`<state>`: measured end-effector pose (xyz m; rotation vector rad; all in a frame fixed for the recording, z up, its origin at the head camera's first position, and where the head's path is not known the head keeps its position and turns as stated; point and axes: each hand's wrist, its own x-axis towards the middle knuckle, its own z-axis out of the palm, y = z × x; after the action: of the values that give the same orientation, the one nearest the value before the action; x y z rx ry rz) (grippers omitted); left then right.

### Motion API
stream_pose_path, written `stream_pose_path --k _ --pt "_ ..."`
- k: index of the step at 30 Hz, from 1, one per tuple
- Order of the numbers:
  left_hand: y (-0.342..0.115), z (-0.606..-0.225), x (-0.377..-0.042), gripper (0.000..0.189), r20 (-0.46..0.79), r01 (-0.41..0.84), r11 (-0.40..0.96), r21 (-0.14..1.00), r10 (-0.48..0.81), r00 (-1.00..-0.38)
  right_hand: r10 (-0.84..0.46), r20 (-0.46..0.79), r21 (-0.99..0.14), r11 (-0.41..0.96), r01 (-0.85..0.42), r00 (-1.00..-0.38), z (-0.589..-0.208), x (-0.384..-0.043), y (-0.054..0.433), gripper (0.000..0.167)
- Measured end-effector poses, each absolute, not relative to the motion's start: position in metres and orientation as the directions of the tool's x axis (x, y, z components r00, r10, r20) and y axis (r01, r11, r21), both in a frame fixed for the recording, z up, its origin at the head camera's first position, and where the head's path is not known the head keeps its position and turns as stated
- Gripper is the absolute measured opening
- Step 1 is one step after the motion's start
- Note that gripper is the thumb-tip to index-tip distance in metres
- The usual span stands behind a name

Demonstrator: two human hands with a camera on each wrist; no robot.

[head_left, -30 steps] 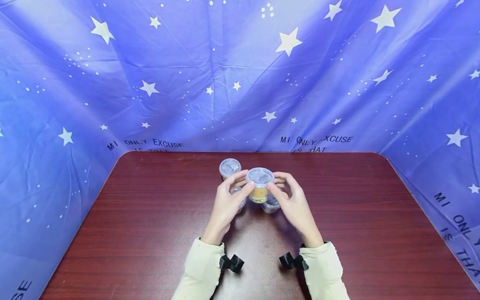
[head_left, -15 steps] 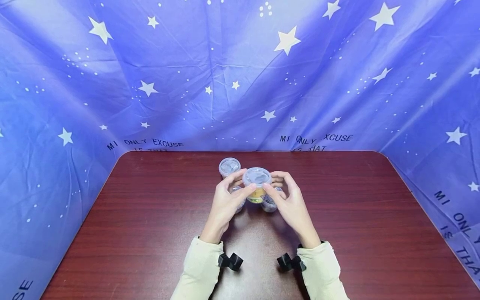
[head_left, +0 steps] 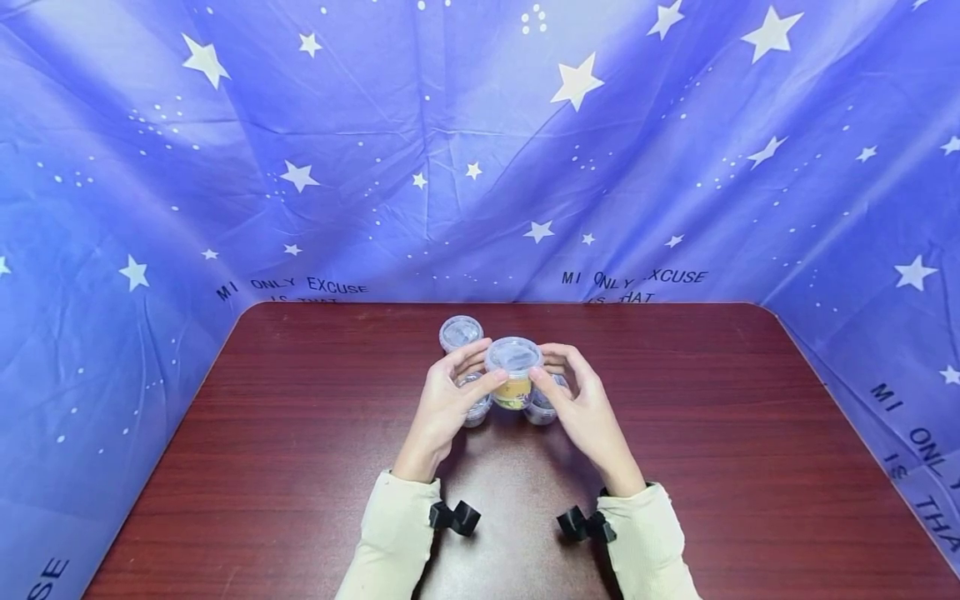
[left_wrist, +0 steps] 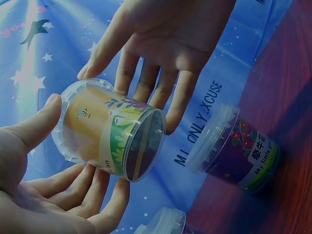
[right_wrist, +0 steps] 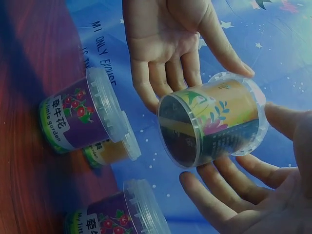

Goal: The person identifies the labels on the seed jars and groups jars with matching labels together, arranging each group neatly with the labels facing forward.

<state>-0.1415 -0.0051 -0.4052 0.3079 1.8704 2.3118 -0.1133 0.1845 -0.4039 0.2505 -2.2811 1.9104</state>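
Upright above the table, a clear plastic tub with a lid and a yellow printed label [head_left: 514, 392] is held between both hands. My left hand [head_left: 442, 400] grips its left side, thumb at the lid rim and fingers round the back. On the opposite side my right hand [head_left: 588, 404] does the same, its thumb also near the lid. In the right wrist view the tub's dark base [right_wrist: 179, 131] shows, with a pale strip across it. Below the hands stand two purple-labelled tubs, one on the left [head_left: 474, 410] and one on the right [head_left: 542, 408], partly hidden by the hands.
Farther back on the table [head_left: 315, 433] stands another lidded tub [head_left: 460, 333]; the right wrist view shows its yellow label [right_wrist: 105, 151]. A blue cloth with white stars [head_left: 480, 208] hangs behind the table and along both sides.
The held tub has shifted slightly left and turned a little, so a different part of its label faces me. My left wrist has moved slightly left, uncovering more of the left purple tub.
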Motion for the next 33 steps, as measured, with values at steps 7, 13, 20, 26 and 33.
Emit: stream_pose_path --k 7,13,20,26,33 --pt "-0.0058 -0.4047 -0.1399 0.043 0.069 0.018 -0.216 0.976 0.233 -0.970 -0.075 0.193 -0.964 0.169 -0.203 -0.978 -0.4026 -0.1115 0.1826 0.041" --pt "-0.0053 -0.4041 -0.1388 0.045 0.050 -0.001 -0.203 0.979 0.244 -0.968 -0.044 0.200 -0.964 0.169 -0.205 -0.979 -0.4020 -0.1112 0.1804 0.039" --pt "-0.0020 -0.4013 -0.1390 0.046 0.034 -0.006 -0.194 0.981 0.200 -0.979 0.006 0.208 -0.958 0.202 -0.203 -0.978 -0.3980 -0.1138 0.1787 0.039" --pt "0.0003 -0.4004 -0.1387 0.045 0.035 0.000 -0.183 0.983 0.189 -0.981 0.027 0.196 -0.964 0.190 -0.188 -0.980 -0.3950 -0.1149 0.1771 0.040" --pt "-0.0010 -0.3998 -0.1369 0.048 0.055 0.013 -0.209 0.978 0.195 -0.979 0.019 0.171 -0.968 0.188 -0.164 -0.985 -0.3946 -0.1137 0.1749 0.042"
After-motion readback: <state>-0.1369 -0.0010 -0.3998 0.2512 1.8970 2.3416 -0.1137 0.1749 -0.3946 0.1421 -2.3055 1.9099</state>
